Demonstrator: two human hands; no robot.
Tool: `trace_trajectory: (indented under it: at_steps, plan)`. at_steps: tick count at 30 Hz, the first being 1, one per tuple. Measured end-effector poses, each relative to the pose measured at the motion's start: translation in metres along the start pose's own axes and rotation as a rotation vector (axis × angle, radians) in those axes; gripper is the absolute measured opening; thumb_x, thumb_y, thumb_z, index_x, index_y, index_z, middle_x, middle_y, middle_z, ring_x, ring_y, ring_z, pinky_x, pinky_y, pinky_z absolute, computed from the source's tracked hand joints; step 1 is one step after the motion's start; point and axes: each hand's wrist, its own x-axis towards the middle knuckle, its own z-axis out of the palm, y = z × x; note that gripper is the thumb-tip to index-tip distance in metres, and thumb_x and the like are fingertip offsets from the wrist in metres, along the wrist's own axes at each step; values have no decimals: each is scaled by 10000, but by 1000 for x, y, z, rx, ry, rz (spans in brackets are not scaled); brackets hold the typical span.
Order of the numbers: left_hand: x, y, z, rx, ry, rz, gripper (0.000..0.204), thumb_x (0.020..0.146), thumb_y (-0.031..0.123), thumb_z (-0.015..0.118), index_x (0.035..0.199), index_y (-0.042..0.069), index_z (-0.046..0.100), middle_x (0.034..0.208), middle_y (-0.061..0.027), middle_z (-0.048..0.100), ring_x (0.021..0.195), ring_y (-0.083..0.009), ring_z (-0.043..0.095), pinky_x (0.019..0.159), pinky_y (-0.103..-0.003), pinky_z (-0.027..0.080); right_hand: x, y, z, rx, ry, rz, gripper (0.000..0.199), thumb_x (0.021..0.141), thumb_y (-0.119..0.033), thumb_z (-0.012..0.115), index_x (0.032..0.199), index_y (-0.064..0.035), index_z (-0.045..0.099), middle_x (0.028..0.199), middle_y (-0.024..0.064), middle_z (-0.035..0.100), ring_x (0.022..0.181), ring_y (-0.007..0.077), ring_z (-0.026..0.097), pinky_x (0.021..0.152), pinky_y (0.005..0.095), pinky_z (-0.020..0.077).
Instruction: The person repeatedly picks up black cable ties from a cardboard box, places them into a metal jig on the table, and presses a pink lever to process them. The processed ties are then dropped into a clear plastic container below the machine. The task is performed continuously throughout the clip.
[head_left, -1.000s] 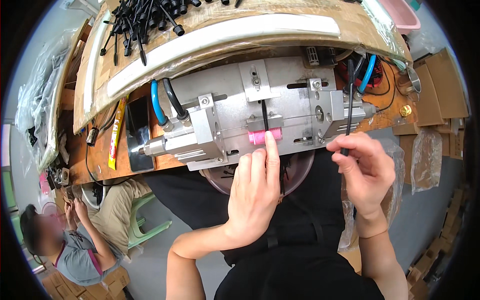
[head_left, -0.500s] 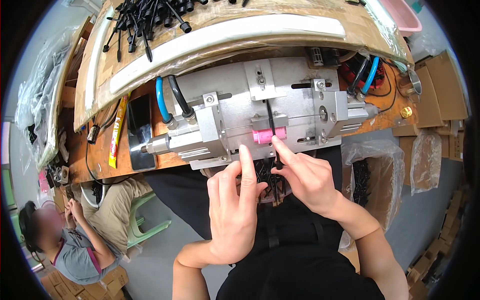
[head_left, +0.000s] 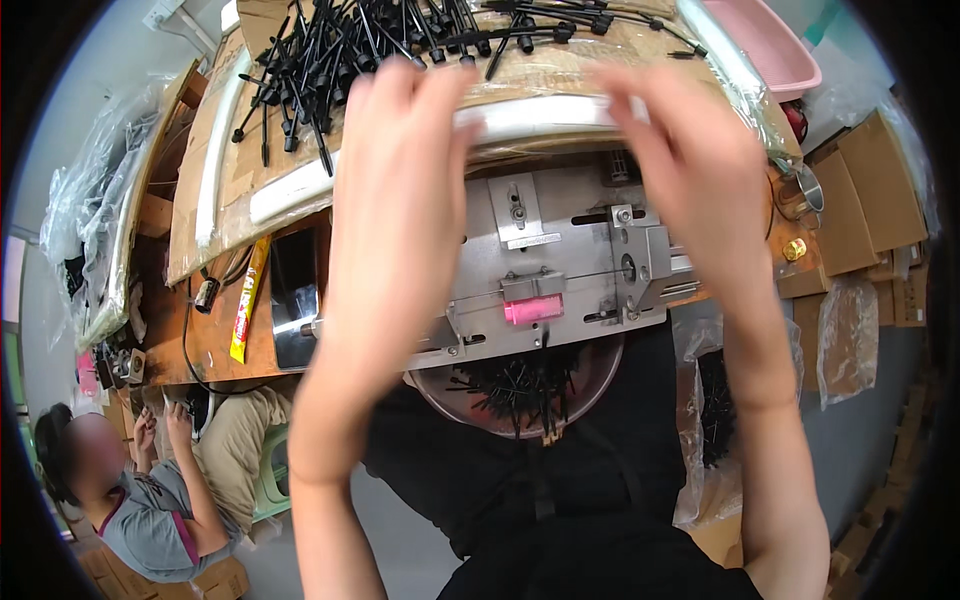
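My left hand (head_left: 400, 190) is raised over the near edge of the cardboard-covered board (head_left: 560, 75). Its blurred fingertips reach the front of a pile of black capped wands with slim stems (head_left: 350, 45). To the right, my right hand (head_left: 690, 150) hovers above the same board's edge, also smeared by motion; I cannot make out anything in either hand. Below them lies the metal fixture (head_left: 490, 230), partly covered by my forearms. A pink block (head_left: 533, 309) sits at its front with no wand across it. A bowl (head_left: 600, 395) under the front edge holds many similar black wands.
At left on the wooden table lie a dark phone (head_left: 294, 300) and a yellow packet (head_left: 250, 300). A metal cup (head_left: 800, 195) and cardboard boxes (head_left: 860, 190) stand at right. A pink basin (head_left: 765, 45) is at the back. Another person (head_left: 150, 500) sits at lower left.
Both hands have left the pink block and moved up and away toward the board, spreading apart. The black wand that lay across the block is gone from it. More of the bowl shows.
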Motion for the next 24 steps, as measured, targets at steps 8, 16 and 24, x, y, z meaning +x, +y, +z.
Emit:
trace_trajectory:
  at_steps: [8,16,24]
  plan:
    - [75,-49,44,39,-208,12,346,810,62,724,1138,32,618,774,-149,656,719,-294,646,678,-382,508,69,61,29,-128,-464,60,133,858,-135,628,888,-6,630,843,207,661,787,397,648,698,449,510]
    - [95,-25,-44,-613,-410,-447,183,925,78,598,1073,-22,639,877,-134,657,879,-205,639,822,-319,501,58,68,2,148,-415,460,224,885,-217,664,998,-38,739,848,95,734,764,148,680,707,283,519]
    - [-17,23,-27,-400,-15,-192,475,847,-91,623,1305,32,599,960,-5,557,842,-92,520,737,-205,441,48,74,-14,873,-160,694,333,963,-168,615,1230,27,571,805,80,659,662,83,589,550,183,463]
